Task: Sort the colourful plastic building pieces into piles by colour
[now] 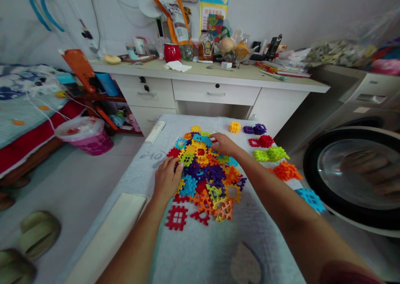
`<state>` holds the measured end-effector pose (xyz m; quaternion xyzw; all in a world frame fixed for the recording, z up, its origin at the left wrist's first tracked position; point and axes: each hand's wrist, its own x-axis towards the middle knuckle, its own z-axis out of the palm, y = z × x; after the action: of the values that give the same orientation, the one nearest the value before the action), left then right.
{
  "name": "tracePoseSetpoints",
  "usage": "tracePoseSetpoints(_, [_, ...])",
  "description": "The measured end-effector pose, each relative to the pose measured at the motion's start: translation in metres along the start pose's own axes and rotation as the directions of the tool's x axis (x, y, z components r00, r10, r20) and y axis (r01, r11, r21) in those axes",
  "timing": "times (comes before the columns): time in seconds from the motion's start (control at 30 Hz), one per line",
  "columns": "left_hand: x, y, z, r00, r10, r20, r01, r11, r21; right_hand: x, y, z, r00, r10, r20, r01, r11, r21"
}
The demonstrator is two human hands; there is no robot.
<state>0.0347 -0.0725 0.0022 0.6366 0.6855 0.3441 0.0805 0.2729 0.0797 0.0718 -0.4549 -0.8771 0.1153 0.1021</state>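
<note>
A heap of mixed-colour plastic waffle blocks (206, 175) lies in the middle of a grey cloth-covered table (200, 246). My left hand (167, 179) rests flat on the heap's left edge, fingers loosely spread. My right hand (223, 144) reaches over the far side of the heap, fingertips curled down on blocks there; whether it grips one is unclear. To the right lie sorted groups: yellow (234, 127), purple (255, 129), red (261, 141), green (270, 154), orange (286, 171) and blue (311, 198). A loose red block (176, 217) lies near the heap's front.
A white remote-like bar (155, 131) lies at the table's far left. A cluttered white desk (215, 77) stands behind. A washing machine door (353, 171) is at the right, a pink bin (86, 136) and a bed at the left, slippers (37, 234) on the floor.
</note>
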Motion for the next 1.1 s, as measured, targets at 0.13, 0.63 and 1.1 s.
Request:
tracePoseSetpoints(0.13, [0.001, 0.001, 0.0, 1.0, 0.013, 0.0, -0.013, 1.0, 0.002, 0.014, -0.012, 0.021, 0.999, 0.048, 0.014, -0.048, 0.999, -0.014])
tracePoseSetpoints(0.63, [0.001, 0.001, 0.001, 0.999, 0.039, -0.007, -0.039, 0.999, 0.005, -0.054, 0.023, -0.004, 0.91, 0.403, -0.095, -0.249, 0.715, 0.654])
tracePoseSetpoints(1.1, [0.003, -0.001, 0.003, 0.999, 0.05, -0.021, -0.051, 0.998, -0.04, -0.102, -0.012, 0.01, 0.979, 0.199, -0.048, -0.202, 0.978, -0.05])
